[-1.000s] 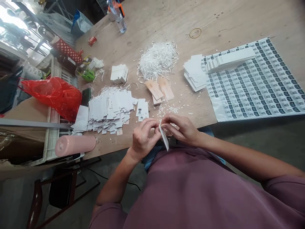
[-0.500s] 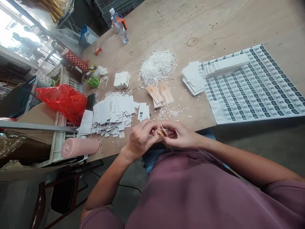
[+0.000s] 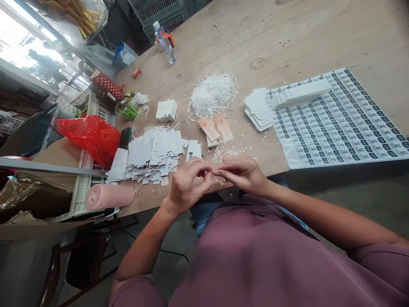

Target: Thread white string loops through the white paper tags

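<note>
My left hand [image 3: 189,181] and my right hand [image 3: 245,174] meet fingertip to fingertip at the table's front edge. Both are closed in a pinch; whatever lies between the fingers is too small or hidden to make out. Just beyond them are scattered small white bits [image 3: 234,152] and a stack of orange printed cards [image 3: 209,129]. A white tag with dark print [image 3: 193,149] lies beyond my left hand. To its left spreads a heap of white tags [image 3: 153,149]. Farther back sits a pile of white strings [image 3: 213,94].
Printed label sheets [image 3: 338,136] cover the table's right side, with a row of white cards [image 3: 302,93] on top. White cards [image 3: 258,108] are stacked beside them. At left are a pink cylinder [image 3: 110,196], a red plastic bag [image 3: 91,136] and, farther back, a water bottle [image 3: 166,44].
The orange card with white string that was between my hands no longer shows there. My right fingers have straightened and drawn together against the left fingertips. The view has shifted slightly.
</note>
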Tool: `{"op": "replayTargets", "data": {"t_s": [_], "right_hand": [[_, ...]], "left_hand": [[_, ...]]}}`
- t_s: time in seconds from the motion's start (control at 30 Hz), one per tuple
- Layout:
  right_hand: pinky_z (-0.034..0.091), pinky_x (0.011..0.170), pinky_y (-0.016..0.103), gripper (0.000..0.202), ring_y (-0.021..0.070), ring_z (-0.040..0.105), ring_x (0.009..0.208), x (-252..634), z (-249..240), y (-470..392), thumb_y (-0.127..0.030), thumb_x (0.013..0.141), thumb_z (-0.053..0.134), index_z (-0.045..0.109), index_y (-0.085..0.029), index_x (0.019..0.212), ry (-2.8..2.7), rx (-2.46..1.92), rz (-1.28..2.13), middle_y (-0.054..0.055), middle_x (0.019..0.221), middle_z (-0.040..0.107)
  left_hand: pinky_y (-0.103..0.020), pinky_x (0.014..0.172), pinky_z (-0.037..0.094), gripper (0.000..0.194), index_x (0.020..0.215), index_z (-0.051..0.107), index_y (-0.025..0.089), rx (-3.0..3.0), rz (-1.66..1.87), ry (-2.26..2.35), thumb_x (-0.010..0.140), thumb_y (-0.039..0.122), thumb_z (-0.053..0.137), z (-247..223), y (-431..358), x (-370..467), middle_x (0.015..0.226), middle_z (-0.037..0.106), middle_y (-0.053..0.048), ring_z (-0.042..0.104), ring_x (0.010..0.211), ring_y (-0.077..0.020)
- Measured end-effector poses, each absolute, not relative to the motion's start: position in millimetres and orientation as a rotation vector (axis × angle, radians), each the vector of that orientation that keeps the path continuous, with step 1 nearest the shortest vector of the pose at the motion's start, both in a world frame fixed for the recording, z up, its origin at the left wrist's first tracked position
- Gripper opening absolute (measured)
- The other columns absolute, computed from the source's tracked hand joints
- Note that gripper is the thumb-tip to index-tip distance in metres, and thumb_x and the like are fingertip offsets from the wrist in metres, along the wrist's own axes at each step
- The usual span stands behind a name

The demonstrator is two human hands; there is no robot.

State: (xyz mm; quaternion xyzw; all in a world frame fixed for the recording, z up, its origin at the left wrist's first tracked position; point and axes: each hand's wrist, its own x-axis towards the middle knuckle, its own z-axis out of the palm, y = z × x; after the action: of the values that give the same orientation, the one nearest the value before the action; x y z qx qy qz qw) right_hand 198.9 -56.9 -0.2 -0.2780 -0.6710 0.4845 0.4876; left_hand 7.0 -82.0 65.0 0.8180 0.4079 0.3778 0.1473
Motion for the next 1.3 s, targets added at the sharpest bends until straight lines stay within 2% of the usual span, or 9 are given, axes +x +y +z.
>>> {"op": "replayTargets", "data": {"t_s": [0.1,0.2,0.33,0.47,0.6,0.7,0.9,1.07,1.3], "right_hand": [[0.045,0.046,0.025,0.032,0.0109,0.056,0.05,197,5,-59,-0.044,0.089,0.071,0.078,-0.015,0.08,-1.458,-0.776,1.459,0.002,0.063,0.064],[0.046,0.043,0.024,0.035,0.0108,0.057,0.049,197,8,-60,-0.048,0.087,0.072,0.078,-0.015,0.08,-1.379,-0.756,1.587,0.003,0.067,0.066],[0.046,0.045,0.023,0.036,0.0105,0.057,0.052,196,9,-60,-0.047,0.091,0.068,0.078,-0.015,0.077,-1.5,-0.703,1.46,0.005,0.07,0.069],[0.048,0.053,0.025,0.027,0.0121,0.058,0.058,194,7,-60,-0.039,0.092,0.068,0.079,-0.017,0.08,-1.615,-0.67,1.23,0.004,0.068,0.069],[0.051,0.054,0.025,0.028,0.0118,0.061,0.061,199,5,-62,-0.042,0.094,0.066,0.076,-0.017,0.101,-1.47,-0.664,1.438,0.004,0.08,0.071],[0.055,0.062,0.027,0.034,0.0147,0.069,0.07,209,6,-61,-0.043,0.093,0.067,0.068,-0.018,0.116,-1.263,-0.672,1.657,0.002,0.08,0.071],[0.051,0.057,0.026,0.028,0.0143,0.068,0.063,227,7,-56,-0.042,0.077,0.084,0.073,-0.017,0.084,-1.111,-0.748,1.699,0.002,0.067,0.072],[0.06,0.072,0.032,0.03,0.0162,0.073,0.07,234,11,-57,-0.039,0.076,0.086,0.078,-0.018,0.096,-1.03,-0.713,1.832,0.003,0.075,0.077],[0.061,0.071,0.03,0.017,0.0144,0.072,0.07,233,9,-62,-0.03,0.075,0.086,0.082,-0.019,0.087,-1.113,-0.719,1.634,0.004,0.078,0.078]], "left_hand": [[-0.027,0.079,0.054,0.011,0.096,0.076,0.02,1.915,1.269,1.327,0.088,0.016,0.069,59,-83,5,0.098,0.069,-0.006,0.065,0.095,-0.0155],[-0.024,0.071,0.053,0.009,0.092,0.081,0.022,1.492,1.246,1.273,0.085,0.025,0.076,41,-89,12,0.09,0.069,-0.005,0.064,0.082,-0.012],[-0.023,0.06,0.049,0.02,0.091,0.083,0.024,1.062,1.27,1.158,0.075,0.037,0.085,21,-96,30,0.088,0.069,-0.003,0.057,0.065,-0.007],[-0.023,0.064,0.051,0.027,0.082,0.082,0.021,0.885,1.33,1.193,0.065,0.04,0.09,18,-97,44,0.09,0.066,-0.004,0.061,0.076,-0.0099],[-0.023,0.07,0.052,0.027,0.078,0.074,0.019,0.824,1.428,1.159,0.071,0.043,0.085,22,-96,44,0.098,0.07,-0.004,0.061,0.077,-0.0086],[-0.022,0.062,0.049,0.03,0.079,0.067,0.02,0.775,1.453,1.111,0.073,0.045,0.083,25,-97,40,0.087,0.071,-0.003,0.052,0.063,-0.0066],[-0.022,0.055,0.044,0.033,0.079,0.059,0.021,0.869,1.412,1.078,0.078,0.049,0.077,27,-98,36,0.07,0.061,0.002,0.043,0.053,-0.0061],[-0.02,0.049,0.038,0.025,0.08,0.061,0.022,0.994,1.376,0.983,0.087,0.045,0.07,32,-101,32,0.072,0.059,0.003,0.036,0.049,-0.004],[-0.017,0.039,0.024,0.016,0.079,0.067,0.021,1.01,1.342,0.848,0.087,0.034,0.071,47,-108,27,0.086,0.064,0.002,0.023,0.04,0.0027]]}}
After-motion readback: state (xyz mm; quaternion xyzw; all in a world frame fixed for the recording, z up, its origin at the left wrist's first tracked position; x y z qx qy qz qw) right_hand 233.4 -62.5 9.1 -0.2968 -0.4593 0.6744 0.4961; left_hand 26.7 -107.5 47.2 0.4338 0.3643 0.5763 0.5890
